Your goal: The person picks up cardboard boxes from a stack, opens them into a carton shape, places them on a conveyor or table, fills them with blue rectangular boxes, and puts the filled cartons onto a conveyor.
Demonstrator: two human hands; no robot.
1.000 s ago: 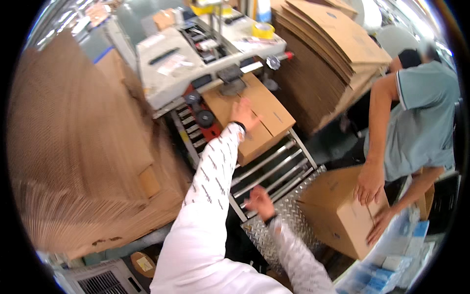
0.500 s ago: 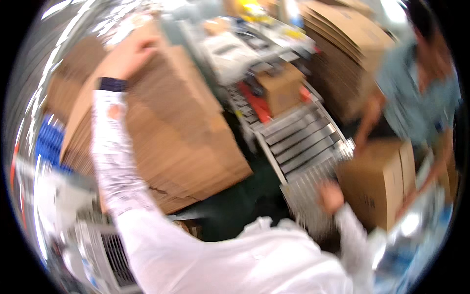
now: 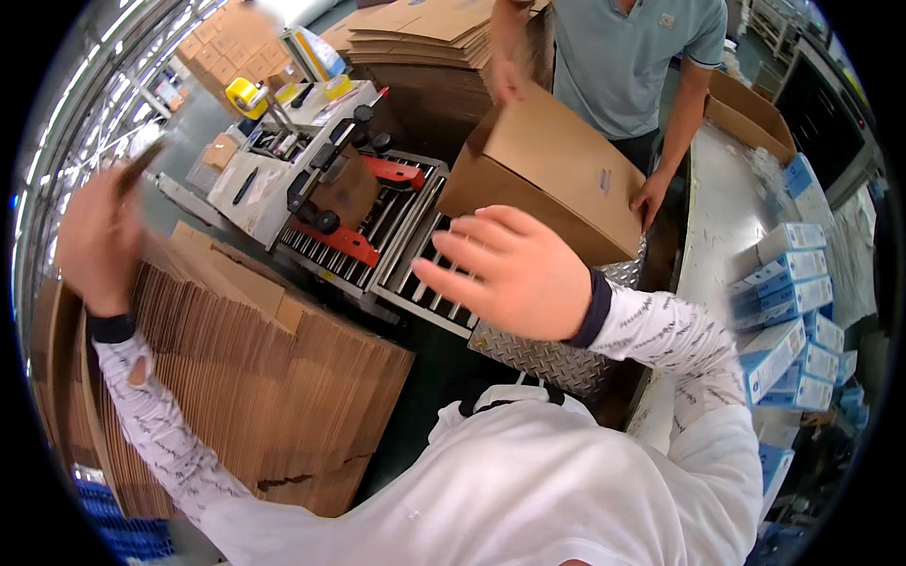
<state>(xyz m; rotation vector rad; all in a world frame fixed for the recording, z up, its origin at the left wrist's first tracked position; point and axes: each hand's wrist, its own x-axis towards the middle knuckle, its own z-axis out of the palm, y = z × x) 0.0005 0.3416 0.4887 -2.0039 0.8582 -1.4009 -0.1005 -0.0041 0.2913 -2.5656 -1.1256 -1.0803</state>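
My left hand [image 3: 99, 236], somewhat blurred, is raised over the left end of a stack of flattened cardboard boxes [image 3: 226, 368]. Its fingers close on a brown edge [image 3: 142, 168] that looks like one flattened cardboard box; most of that piece is hidden behind the hand. My right hand [image 3: 514, 274] hangs in mid-air with fingers spread and nothing in it. Behind it a co-worker's hands hold a large brown carton [image 3: 557, 170], tilted at the end of the roller conveyor [image 3: 425, 274]. Whether my right hand touches the carton, I cannot tell.
A box-taping machine [image 3: 330, 203] with red guides holds a small carton. Beside it stands a white table [image 3: 250, 193] with tape and a pen. Right, small blue-white boxes [image 3: 793, 302] lie along a metal bench [image 3: 708, 217]. More flattened cartons [image 3: 425, 38] are stacked behind.
My view has swung to the right. My right hand has come up from low beside the carton to in front of it. The co-worker's carton is now tilted nearer the conveyor.
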